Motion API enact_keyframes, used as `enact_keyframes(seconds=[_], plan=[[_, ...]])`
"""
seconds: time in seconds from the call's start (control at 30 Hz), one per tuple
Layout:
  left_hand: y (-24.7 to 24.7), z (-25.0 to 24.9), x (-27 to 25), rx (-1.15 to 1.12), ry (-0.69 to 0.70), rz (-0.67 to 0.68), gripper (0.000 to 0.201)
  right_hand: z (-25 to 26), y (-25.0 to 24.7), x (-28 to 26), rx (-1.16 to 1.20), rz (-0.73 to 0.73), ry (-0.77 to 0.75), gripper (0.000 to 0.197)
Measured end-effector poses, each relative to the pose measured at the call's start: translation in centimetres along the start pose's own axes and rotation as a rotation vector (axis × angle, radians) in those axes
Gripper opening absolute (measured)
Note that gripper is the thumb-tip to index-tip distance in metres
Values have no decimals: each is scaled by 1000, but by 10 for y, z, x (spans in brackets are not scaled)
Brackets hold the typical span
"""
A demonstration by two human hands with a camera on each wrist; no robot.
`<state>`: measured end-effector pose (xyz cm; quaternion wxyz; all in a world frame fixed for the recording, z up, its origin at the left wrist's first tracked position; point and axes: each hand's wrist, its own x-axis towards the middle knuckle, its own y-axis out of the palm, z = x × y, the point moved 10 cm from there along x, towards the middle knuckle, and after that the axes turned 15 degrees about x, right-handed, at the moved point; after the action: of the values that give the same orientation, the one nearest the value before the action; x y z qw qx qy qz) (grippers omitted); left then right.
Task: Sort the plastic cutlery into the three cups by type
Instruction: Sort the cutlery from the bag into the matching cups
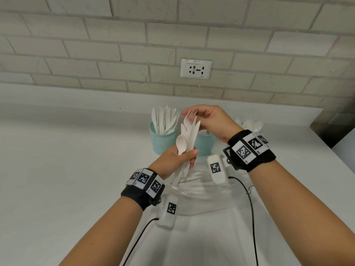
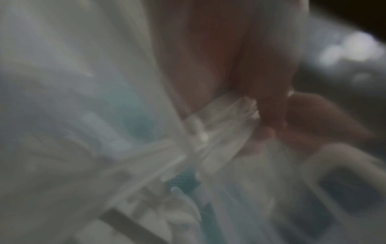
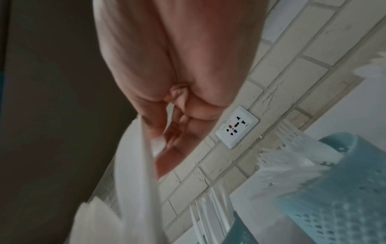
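Observation:
My left hand (image 1: 185, 156) grips a mixed bundle of white plastic cutlery (image 1: 189, 135) upright by the handles, with a spoon (image 1: 181, 144) at the front. The handles (image 2: 219, 125) show blurred in the left wrist view. My right hand (image 1: 199, 117) pinches the tines of a fork (image 1: 192, 115) at the top of the bundle. Behind stand a teal mesh cup (image 1: 163, 141) full of knives and a second teal cup (image 1: 204, 145), partly hidden. In the right wrist view a teal cup (image 3: 344, 189) holds forks. White cutlery tops (image 1: 250, 123) show behind my right wrist; their cup is hidden.
A clear plastic bag (image 1: 201, 191) with more cutlery lies on the white counter (image 1: 76, 160) under my hands. A brick wall with a power socket (image 1: 196, 69) rises behind the cups. The counter's right edge (image 1: 334, 150) drops off beside a dark surface.

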<state>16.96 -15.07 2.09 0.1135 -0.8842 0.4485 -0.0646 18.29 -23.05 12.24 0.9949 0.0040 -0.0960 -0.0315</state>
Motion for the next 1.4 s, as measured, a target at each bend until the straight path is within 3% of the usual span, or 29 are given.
enact_keyframes(seconds=[0.33, 0.43, 0.5, 0.57, 0.67, 0.73, 0.83, 0.93, 1.0, 1.07, 1.17, 1.27, 1.4], plan=[[-1, 15, -4, -58, -51, -16, 15, 58, -78, -1, 167, -471, -356, 30], [-1, 18, -5, -102, -88, -24, 16, 62, -98, -5, 26, -602, -410, 32], [-4, 19, -4, -103, -89, -54, 16, 48, -105, -2, -107, -637, -342, 28], [-10, 18, -2, -94, -82, -105, 16, 18, -104, 7, -272, -572, -169, 25], [-18, 15, 1, -138, -87, -160, 15, -31, -83, 16, -665, -311, 69, 29], [-21, 13, 2, -174, -85, -175, 14, -41, -73, 16, -811, -229, 117, 34], [-22, 11, 3, -206, -91, -182, 13, -34, -70, 18, -863, -242, 150, 44], [-21, 9, 4, -226, -91, -182, 15, -12, -58, 16, -818, -271, 47, 39], [-21, 7, 5, -219, -81, -182, 14, 5, -41, 10, -662, -256, -27, 32], [-19, 1, 7, -198, -60, -173, 14, 3, -19, 4, -420, -151, 60, 38], [-17, -8, 9, -178, -19, -166, 13, -16, 4, 1, -308, -20, 209, 44], [-17, -14, 9, -174, 2, -171, 15, -23, 6, 3, -141, -46, 198, 19], [-19, -15, 6, -179, 5, -177, 15, -22, 4, 1, 19, -59, 184, 16]])
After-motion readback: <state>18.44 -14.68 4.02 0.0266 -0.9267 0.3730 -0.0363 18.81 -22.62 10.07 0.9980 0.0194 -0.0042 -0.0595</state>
